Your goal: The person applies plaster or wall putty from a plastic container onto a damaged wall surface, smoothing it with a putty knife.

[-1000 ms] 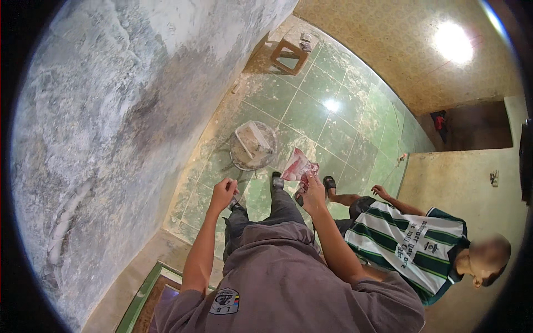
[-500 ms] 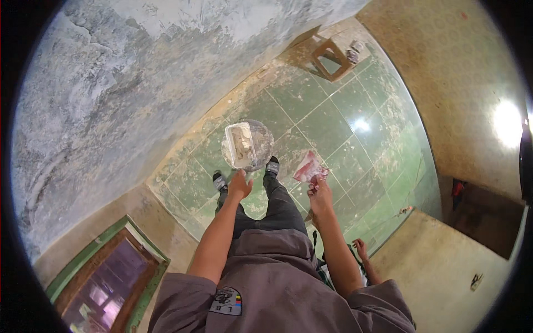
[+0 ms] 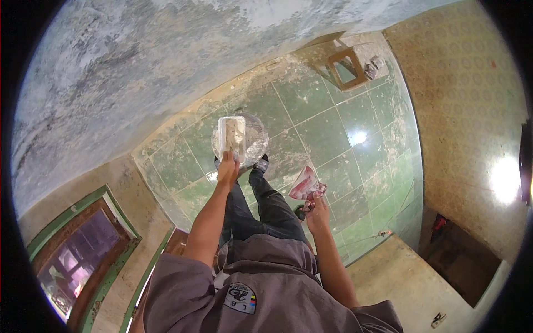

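Note:
A white rectangular plastic tub (image 3: 221, 133) holds greyish-beige paste. It shows above a round, paste-smeared bucket (image 3: 258, 136); whether it rests on the bucket I cannot tell. My left hand (image 3: 227, 167) is closed at the tub's near end, its fingers over the rim. To the right, my right hand (image 3: 317, 213) grips a red, roughly triangular scraper (image 3: 303, 186) smeared with whitish paste. The scraper is held out over the floor, apart from the tub.
A patchy grey-white plastered wall (image 3: 139, 72) rises on the left and ahead. On the green tiled floor (image 3: 311, 136) stands a brown wooden stool (image 3: 347, 69) at the far end. A pale cabinet or partition (image 3: 383, 277) is at right, a green-framed window (image 3: 83, 255) at lower left.
My left hand has moved slightly up and left, its fingers now further over the tub's rim. The tub has turned a little straighter. My right hand and scraper are slightly lower in view.

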The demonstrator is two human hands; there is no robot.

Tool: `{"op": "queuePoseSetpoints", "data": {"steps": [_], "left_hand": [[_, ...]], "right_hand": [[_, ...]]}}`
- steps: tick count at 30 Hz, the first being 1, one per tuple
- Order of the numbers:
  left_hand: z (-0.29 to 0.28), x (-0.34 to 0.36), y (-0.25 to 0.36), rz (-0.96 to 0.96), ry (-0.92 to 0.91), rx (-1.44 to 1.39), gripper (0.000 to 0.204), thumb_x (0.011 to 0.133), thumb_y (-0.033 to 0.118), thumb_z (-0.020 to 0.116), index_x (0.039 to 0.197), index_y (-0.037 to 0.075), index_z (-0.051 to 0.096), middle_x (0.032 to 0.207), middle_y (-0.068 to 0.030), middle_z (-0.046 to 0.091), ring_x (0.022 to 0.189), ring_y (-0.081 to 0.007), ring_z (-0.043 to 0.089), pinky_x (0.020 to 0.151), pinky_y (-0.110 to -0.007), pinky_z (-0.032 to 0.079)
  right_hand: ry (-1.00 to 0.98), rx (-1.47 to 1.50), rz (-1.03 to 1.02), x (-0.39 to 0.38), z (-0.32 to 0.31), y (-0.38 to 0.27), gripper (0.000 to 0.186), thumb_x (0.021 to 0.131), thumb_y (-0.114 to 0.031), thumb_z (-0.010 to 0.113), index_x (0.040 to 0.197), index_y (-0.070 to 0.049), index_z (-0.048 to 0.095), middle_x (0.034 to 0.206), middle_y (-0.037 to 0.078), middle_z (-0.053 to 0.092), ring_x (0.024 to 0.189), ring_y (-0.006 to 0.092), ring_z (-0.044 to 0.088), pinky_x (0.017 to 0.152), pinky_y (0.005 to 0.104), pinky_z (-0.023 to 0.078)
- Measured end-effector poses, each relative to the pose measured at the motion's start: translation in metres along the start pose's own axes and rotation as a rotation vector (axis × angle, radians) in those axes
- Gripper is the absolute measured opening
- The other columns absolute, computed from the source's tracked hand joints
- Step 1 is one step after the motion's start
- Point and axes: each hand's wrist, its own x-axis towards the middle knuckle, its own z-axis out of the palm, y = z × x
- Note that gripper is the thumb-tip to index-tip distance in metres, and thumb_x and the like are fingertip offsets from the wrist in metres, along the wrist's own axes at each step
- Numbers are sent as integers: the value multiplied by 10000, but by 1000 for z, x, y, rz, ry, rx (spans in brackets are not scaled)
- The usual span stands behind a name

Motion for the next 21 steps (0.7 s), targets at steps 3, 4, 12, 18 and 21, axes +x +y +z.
{"op": "queuePoseSetpoints", "data": {"steps": [3,4,12,18,21], "left_hand": [[-34,18,36,-52,48,-171,321,994,214,647,1234,22,551,1125,-260,592,941,-485,658,764,-538,565],[-48,24,43,-3,125,-195,308,998,209,642,1221,14,559,1103,-255,600,924,-483,662,755,-539,561],[-48,50,22,-9,3,-71,245,979,189,651,1123,-7,622,1064,-231,640,875,-454,683,751,-528,570],[-42,60,12,69,71,-121,240,945,154,701,1125,10,634,1016,-203,654,851,-434,690,715,-511,569],[-53,71,25,78,54,-194,232,950,157,701,1122,17,634,1010,-200,657,827,-434,687,694,-508,563]], "right_hand": [[58,-31,-57,12,-6,-10,150,1077,-229,625,1112,-83,617,880,-6,586,712,99,537,614,254,443],[44,-44,-65,19,-6,-12,153,1077,-228,625,1111,-79,622,886,-5,593,710,99,535,614,254,441],[-26,-116,16,65,-1,31,137,1070,-230,638,1089,-94,639,883,-14,604,717,101,548,619,255,443],[30,-172,65,72,-8,76,187,1089,-224,612,1204,-78,636,859,-43,588,694,63,510,620,241,435],[82,-107,114,76,-15,94,185,1091,-227,610,1211,-88,637,881,-49,590,706,58,508,630,232,427]]}}
